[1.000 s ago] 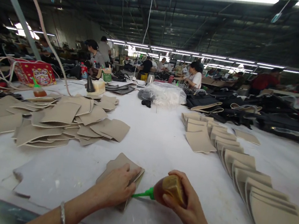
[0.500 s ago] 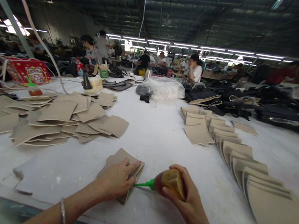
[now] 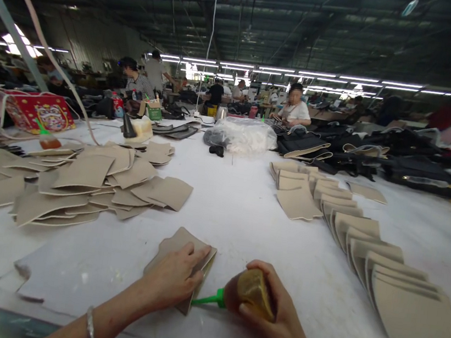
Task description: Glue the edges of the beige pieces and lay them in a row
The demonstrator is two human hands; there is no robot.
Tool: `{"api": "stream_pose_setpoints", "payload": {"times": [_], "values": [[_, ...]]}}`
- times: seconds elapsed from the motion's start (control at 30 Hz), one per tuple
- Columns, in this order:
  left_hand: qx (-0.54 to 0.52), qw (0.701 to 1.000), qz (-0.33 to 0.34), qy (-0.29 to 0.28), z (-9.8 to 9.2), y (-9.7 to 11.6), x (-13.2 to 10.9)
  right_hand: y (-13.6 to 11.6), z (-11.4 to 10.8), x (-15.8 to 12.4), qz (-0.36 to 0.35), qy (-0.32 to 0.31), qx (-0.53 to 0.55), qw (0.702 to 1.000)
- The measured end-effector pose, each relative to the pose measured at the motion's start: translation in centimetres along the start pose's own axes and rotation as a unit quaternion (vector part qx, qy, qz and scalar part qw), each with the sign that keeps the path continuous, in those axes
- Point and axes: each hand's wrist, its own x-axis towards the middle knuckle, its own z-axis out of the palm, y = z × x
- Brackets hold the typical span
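Observation:
A squeeze glue bottle [image 3: 246, 292] of amber liquid, with a green nozzle, lies tilted in my right hand [image 3: 283, 315], whose fingers are wrapped round it. The nozzle tip meets the near right edge of a beige panel [image 3: 180, 241], close to its lower corner. Pressing that panel flat on the table is my left hand [image 3: 176, 276], index finger stretched along the right edge and thumb apart; its other fingers are partly hidden. A darker, glossy strip shows along this edge. Under the left hand, the middle of the panel is covered.
Beige panels [image 3: 87, 173] lie in a loose heap at left. Overlapping panels [image 3: 411, 304] form a long row at right. Beyond are a clear plastic bag [image 3: 246, 136], dark bags [image 3: 412, 166], another glue bottle [image 3: 49, 140] and a red box [image 3: 36, 111]. People work in the background.
The bottle and my right hand have moved toward me and slightly left, the nozzle tip sliding down the panel's edge to its near corner. My left hand stays on the panel.

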Motion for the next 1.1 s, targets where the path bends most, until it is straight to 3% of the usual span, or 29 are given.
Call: {"api": "stream_pose_setpoints", "payload": {"times": [0.17, 0.4, 0.6, 0.83, 1.0, 1.1], "values": [[-0.002, 1.0, 0.0, -0.003, -0.1, 0.2, 0.1, 0.2, -1.3, 1.6, -0.021, 0.095, -0.073, 0.993], [-0.01, 1.0, 0.001, -0.004, -0.1, 0.1, 0.2, 0.2, -1.0, 1.1, -0.003, 0.01, -0.021, 1.0], [-0.011, 1.0, 0.005, -0.007, -0.4, 0.3, 0.2, 0.6, -2.0, 2.6, -0.046, 0.104, -0.086, 0.99], [-0.008, 1.0, -0.006, -0.011, -0.3, -0.1, 0.2, 0.0, -0.7, 1.0, 0.022, 0.042, -0.003, 0.999], [-0.007, 1.0, -0.013, -0.015, -0.3, -0.1, 0.3, 0.3, -0.5, 0.6, 0.027, 0.087, -0.043, 0.995], [-0.013, 1.0, -0.013, -0.015, -0.4, 0.0, 0.1, 0.2, -0.1, 0.1, 0.034, 0.071, -0.025, 0.997]]}}
